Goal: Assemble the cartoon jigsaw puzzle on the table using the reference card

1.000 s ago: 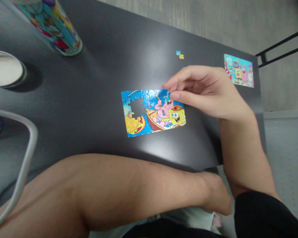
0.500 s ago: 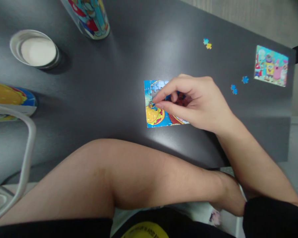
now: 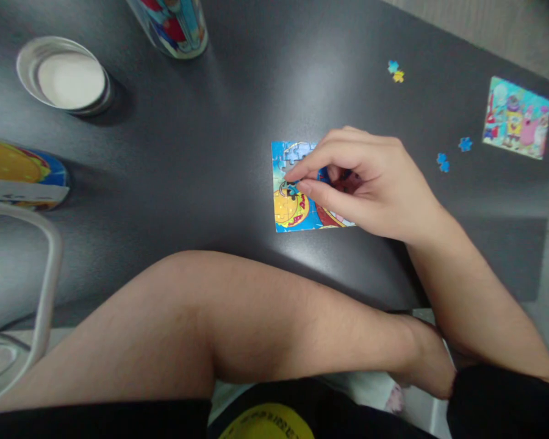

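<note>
A small jigsaw puzzle (image 3: 287, 213) lies on the dark table, showing a burger on blue, with a grey gap in its upper left part. My right hand (image 3: 361, 180) covers the puzzle's right side. Its thumb and index finger pinch a small blue and black puzzle piece (image 3: 293, 190) beside the gap, just above the burger. Whether the piece sits in its slot, I cannot tell. My left forearm crosses the near side, and my left hand (image 3: 432, 366) rests beneath my right forearm with its fingers hidden.
Loose puzzle pieces (image 3: 443, 162) lie to the right, and a blue and yellow pair (image 3: 396, 71) farther back. A picture card (image 3: 516, 119) is near the right edge. An open tin (image 3: 66, 79), a printed can (image 3: 178, 27) and another can (image 3: 22, 174) stand left.
The view has shifted slightly, so the table items appear farther right and a little higher. My right fingertips stay at the piece near the gap, a little farther apart. My left arm keeps its place.
</note>
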{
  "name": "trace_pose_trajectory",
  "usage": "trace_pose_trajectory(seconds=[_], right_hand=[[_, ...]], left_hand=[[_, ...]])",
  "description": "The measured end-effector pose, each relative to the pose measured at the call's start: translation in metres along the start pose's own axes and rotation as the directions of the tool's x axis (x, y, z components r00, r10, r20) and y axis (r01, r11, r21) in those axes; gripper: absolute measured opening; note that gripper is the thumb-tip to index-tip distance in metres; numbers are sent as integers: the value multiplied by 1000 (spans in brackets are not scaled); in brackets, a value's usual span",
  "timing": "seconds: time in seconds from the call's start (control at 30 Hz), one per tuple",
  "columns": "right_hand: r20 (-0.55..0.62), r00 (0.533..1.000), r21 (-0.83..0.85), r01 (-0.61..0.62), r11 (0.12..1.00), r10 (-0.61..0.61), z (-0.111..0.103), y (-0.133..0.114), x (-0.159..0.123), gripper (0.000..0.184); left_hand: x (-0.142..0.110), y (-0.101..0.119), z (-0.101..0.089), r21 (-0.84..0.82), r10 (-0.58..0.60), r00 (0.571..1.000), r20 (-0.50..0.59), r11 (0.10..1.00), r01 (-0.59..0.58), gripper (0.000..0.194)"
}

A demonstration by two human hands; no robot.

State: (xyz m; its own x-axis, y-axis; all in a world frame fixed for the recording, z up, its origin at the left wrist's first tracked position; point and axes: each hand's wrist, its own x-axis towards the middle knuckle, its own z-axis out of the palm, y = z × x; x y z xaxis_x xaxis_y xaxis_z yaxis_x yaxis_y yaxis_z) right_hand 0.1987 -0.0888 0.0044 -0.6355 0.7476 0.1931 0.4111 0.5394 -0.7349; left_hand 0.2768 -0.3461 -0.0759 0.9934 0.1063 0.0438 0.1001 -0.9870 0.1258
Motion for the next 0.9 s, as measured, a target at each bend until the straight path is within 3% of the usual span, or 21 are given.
trace_pose_trajectory(seconds=[0.03, 0.1, 0.13, 0.17, 0.23, 0.4, 0.63, 0.8, 0.9], right_hand=[[-4, 1000, -4, -18, 1000, 18, 0, 1, -1, 16], [-15, 999, -1, -51, 999, 51, -1, 3, -2, 16], [-18, 997, 1, -70, 998, 70, -2, 4, -2, 19], [-17, 996, 4, -90, 996, 90, -2, 4, -3, 21], [-17, 992, 12, -126, 992, 127, -5, 3, -2, 21], [-8, 984, 49, -180, 982, 180, -9, -1, -1, 25], [-5, 977, 52, -213, 976, 214, -9, 0, -4, 37], [-14, 984, 23, -176, 984, 176, -11, 4, 0, 31], [-39, 987, -10, -155, 988, 155, -12, 7, 1, 29]], left_hand=[[-1, 0, -1, -28, 155, 985, -72, 987, -157, 54], [-2, -1, -2, -51, 397, 899, -184, 910, -413, 18], [-2, -2, -2, -53, 457, 866, -204, 878, -476, 8], [-3, -2, -3, -57, 491, 846, -210, 857, -512, 14], [-4, -4, -4, -75, 518, 831, -201, 838, -541, 26], [-5, -8, -9, -150, 520, 841, -150, 828, -540, 27], [-6, -11, -8, -190, 552, 819, -159, 797, -574, 7], [-4, -1, -7, -151, 564, 810, -161, 797, -585, 32], [-2, 3, -9, -142, 526, 837, -147, 827, -544, 47]])
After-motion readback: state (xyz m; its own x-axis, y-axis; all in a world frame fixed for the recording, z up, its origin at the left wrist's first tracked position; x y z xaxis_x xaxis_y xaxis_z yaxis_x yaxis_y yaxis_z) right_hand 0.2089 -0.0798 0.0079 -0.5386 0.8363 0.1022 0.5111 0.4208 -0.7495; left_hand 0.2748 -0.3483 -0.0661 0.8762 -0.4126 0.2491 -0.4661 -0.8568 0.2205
